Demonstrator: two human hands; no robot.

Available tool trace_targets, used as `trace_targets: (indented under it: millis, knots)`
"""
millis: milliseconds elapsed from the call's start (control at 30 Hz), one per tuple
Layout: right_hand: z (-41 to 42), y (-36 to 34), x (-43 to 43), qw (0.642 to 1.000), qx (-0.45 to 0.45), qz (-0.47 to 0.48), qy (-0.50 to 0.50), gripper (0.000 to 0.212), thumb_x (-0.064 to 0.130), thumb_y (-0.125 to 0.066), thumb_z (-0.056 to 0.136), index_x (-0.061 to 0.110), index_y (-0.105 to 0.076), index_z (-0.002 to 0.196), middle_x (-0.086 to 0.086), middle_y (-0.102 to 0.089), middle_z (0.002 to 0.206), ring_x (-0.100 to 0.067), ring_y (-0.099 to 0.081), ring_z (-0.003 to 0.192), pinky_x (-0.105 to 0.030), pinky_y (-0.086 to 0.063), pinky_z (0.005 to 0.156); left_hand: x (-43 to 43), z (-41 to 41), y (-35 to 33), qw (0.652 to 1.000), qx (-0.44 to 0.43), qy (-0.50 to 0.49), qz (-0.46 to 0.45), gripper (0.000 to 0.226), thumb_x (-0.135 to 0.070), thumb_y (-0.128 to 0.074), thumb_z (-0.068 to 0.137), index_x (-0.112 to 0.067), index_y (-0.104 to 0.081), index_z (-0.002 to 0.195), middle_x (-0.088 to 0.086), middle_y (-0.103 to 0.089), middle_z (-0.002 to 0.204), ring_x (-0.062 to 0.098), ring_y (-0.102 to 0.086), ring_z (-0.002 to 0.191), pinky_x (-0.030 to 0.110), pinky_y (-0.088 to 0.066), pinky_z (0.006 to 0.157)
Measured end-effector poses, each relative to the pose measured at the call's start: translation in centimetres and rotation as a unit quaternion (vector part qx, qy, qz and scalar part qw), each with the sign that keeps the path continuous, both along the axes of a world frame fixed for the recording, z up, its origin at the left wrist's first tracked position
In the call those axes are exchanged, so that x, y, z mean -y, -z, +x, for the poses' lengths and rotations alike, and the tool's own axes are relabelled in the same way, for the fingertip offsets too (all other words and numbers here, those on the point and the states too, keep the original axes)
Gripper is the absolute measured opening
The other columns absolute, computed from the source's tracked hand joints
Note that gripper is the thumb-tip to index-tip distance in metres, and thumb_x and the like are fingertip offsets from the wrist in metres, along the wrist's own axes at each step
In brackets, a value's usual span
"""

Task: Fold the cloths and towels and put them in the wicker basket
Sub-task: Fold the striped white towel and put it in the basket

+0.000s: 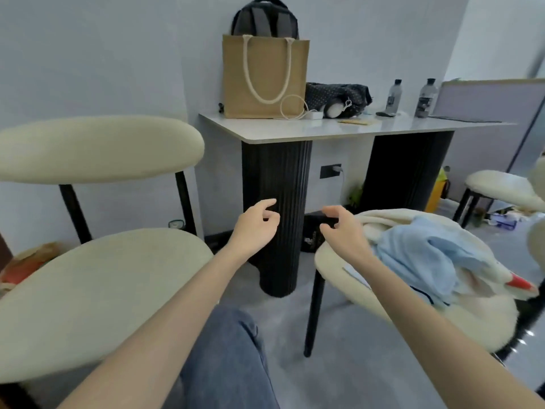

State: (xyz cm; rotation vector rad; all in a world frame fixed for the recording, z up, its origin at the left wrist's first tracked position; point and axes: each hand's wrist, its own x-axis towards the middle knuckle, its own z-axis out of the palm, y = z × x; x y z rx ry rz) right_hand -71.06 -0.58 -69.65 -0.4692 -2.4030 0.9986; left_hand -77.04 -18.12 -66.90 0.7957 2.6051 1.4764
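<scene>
Hands: left hand [256,224] and right hand [343,233] hover loosely curled, holding nothing | Cloths: blue cloth [418,255] heaped on cream towel [380,221] on right-side chair [331,261], just beside right hand

Jute bag [265,81], backpack [265,20], two bottles [394,94] on table [339,129].

The towel [418,255] is light blue; the cloth [380,218] beneath is cream with a red tip. The chair [97,278] is cream with black legs. The table [324,128] is pale grey on black ribbed legs. The tote bag [265,78] is tan with cream rope handles, the backpack [265,22] dark grey, and the pouch [333,93] black with white dots.
</scene>
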Motion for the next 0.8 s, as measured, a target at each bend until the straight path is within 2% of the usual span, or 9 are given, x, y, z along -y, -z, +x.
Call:
trace_targets:
  millis: [67,133,267,367,433,500,567,633,800]
  knots:
    - [1.0,0.9,-2.6,0.997,0.019,0.042,0.055,0.04,0.014,-0.051,0.089,0.017,-0.052,0.129,-0.005,-0.055,0.13,-0.024,-0.053,0.114,-0.036,-0.045,0.093,-2.1,0.6,0.7,1.0,0.011,0.022,-0.004,0.045,-0.025,-0.041,0.099,-0.024,-0.038,0.144,-0.001,-0.053,0.135,0.014,-0.052,0.118,0.021,-0.038,0.092]
    - [1.8,1.8,-5.1,0.988,0.054,0.1,0.108,0.04,0.014,-0.051,0.088,0.016,-0.053,0.128,-0.011,-0.053,0.131,-0.03,-0.049,0.114,-0.041,-0.042,0.095,-3.7,1.0,1.2,0.999,0.018,0.041,-0.01,0.045,-0.025,-0.041,0.099,-0.024,-0.038,0.144,0.0,-0.053,0.135,0.016,-0.049,0.122,0.022,-0.036,0.093]
    - [3.4,2.9,-9.2,0.929,0.166,0.222,0.245,0.041,0.021,-0.053,0.089,0.013,-0.046,0.129,-0.016,-0.038,0.141,-0.038,-0.033,0.124,-0.046,-0.033,0.098,-6.1,1.3,1.9,0.997,0.018,0.069,-0.027,0.045,-0.025,-0.042,0.099,-0.025,-0.038,0.143,-0.002,-0.053,0.135,0.01,-0.05,0.111,0.021,-0.034,0.088]
    - [4.2,4.0,-11.8,0.905,0.238,0.196,0.292,0.063,0.02,-0.057,0.088,0.016,-0.027,0.143,-0.02,-0.016,0.152,-0.041,-0.017,0.137,-0.053,-0.024,0.107,-7.2,1.2,2.3,0.996,0.015,0.081,-0.034,0.044,-0.025,-0.043,0.098,-0.025,-0.039,0.143,-0.003,-0.054,0.132,0.006,-0.049,0.103,0.021,-0.034,0.088]
    - [4.5,4.8,-13.2,0.903,0.247,0.17,0.306,0.064,0.016,-0.055,0.09,0.01,-0.022,0.145,-0.025,-0.027,0.144,-0.042,-0.028,0.13,-0.049,-0.031,0.103,-7.5,1.2,2.5,0.996,0.013,0.085,-0.038,0.044,-0.025,-0.044,0.098,-0.026,-0.039,0.142,-0.004,-0.056,0.13,0.011,-0.05,0.115,0.023,-0.036,0.094]
    - [4.8,5.5,-14.0,0.902,0.245,0.177,0.31,0.037,0.013,-0.05,0.093,0.003,-0.038,0.128,-0.024,-0.045,0.128,-0.041,-0.045,0.116,-0.044,-0.041,0.088,-7.7,1.2,2.5,0.995,0.013,0.091,-0.044,0.045,-0.025,-0.044,0.098,-0.025,-0.039,0.142,-0.004,-0.056,0.129,0.014,-0.048,0.122,0.024,-0.035,0.097]
    - [5.0,5.7,-14.1,0.905,0.239,0.196,0.292,0.016,0.011,-0.047,0.095,0.002,-0.046,0.109,-0.02,-0.052,0.118,-0.038,-0.054,0.103,-0.039,-0.04,0.073,-7.6,1.3,2.6,0.994,0.014,0.096,-0.047,0.045,-0.024,-0.044,0.098,-0.025,-0.039,0.143,-0.004,-0.056,0.129,0.014,-0.048,0.122,0.024,-0.035,0.096]
    - [5.1,5.4,-13.8,0.914,0.205,0.215,0.275,0.013,0.009,-0.043,0.096,0.0,-0.047,0.105,-0.02,-0.053,0.114,-0.037,-0.055,0.095,-0.036,-0.036,0.064,-7.4,1.4,2.8,0.993,0.015,0.101,-0.052,0.045,-0.024,-0.044,0.098,-0.024,-0.038,0.143,-0.004,-0.056,0.129,0.014,-0.049,0.121,0.022,-0.035,0.094]
    - [5.3,1.1,-11.1,0.916,0.01,0.302,0.263,0.012,0.004,-0.041,0.097,0.001,-0.049,0.106,-0.019,-0.049,0.105,-0.034,-0.048,0.07,-0.033,-0.025,0.05,-6.8,1.6,3.3,0.991,0.013,0.116,-0.07,0.049,-0.026,-0.047,0.098,-0.027,-0.033,0.145,0.0,-0.052,0.137,0.011,-0.052,0.113,0.023,-0.038,0.092]
